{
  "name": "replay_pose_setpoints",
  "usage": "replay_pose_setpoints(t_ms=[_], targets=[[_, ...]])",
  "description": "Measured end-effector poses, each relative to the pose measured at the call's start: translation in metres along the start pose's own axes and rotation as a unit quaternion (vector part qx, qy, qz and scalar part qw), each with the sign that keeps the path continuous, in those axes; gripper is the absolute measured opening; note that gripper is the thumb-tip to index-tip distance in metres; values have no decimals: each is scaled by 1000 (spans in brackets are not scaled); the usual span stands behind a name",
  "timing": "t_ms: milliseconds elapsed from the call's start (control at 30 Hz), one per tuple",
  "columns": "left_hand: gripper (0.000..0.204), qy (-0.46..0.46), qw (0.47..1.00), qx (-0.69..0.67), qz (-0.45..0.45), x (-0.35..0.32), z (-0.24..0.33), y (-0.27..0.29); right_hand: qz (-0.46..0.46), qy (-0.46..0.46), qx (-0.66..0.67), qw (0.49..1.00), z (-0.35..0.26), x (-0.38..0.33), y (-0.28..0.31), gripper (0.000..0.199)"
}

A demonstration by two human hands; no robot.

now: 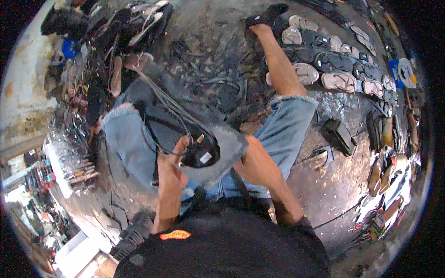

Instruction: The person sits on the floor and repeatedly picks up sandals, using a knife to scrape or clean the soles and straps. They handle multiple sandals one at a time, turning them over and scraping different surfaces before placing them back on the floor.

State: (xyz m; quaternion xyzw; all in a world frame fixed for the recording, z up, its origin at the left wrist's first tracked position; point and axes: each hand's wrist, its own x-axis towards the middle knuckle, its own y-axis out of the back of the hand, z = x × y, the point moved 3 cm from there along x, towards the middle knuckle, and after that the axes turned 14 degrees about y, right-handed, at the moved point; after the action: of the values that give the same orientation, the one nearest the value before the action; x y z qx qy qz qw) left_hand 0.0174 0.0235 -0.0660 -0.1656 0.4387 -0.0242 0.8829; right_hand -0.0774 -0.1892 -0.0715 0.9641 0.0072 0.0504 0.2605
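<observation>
Across my lap lies a worn grey sheet (pixel 227 147) with frayed edges. On it rests a black sandal (pixel 194 155) with a white label and a small gold-coloured piece. My left hand (pixel 172 169) is closed at the sandal's near left side, thumb up along its edge; a small shiny bit shows by the fingers. Thin grey cords (pixel 167 99) run from the far left across the sheet to the sandal. My right hand (pixel 258 163) is closed at the sheet's right corner, its fingertips hidden. A dark strip (pixel 239 181) shows just below that hand.
Rows of finished sandals (pixel 340 81) lie at the far right. Dark scraps (pixel 204 60) cover the floor ahead. A black block (pixel 340 135) sits right of my knee. Plastic-wrapped goods (pixel 69 160) are piled at the left, and more footwear (pixel 147 23) at the far left.
</observation>
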Motion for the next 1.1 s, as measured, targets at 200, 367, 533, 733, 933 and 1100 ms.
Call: replay_pose_setpoints(t_ms=[200,367,533,733,933,1100], targets=[[33,59,996,-71,7,-18,8,8,15,16,118,993,-40,0,-19,25],[28,68,995,-72,-5,-37,17,-3,-62,-116,136,982,-29,-42,-13,37],[23,58,995,-74,-24,-39,9,3,17,55,88,994,9,-10,-30,65],[22,66,996,-61,-29,-43,9,-3,-11,56,107,993,31,59,-55,35],[19,51,995,-69,-48,-39,13,-3,37,57,27,997,29,140,-55,39],[27,-72,964,257,13,-45,4,42,133,77,-164,974,64,230,-15,20]])
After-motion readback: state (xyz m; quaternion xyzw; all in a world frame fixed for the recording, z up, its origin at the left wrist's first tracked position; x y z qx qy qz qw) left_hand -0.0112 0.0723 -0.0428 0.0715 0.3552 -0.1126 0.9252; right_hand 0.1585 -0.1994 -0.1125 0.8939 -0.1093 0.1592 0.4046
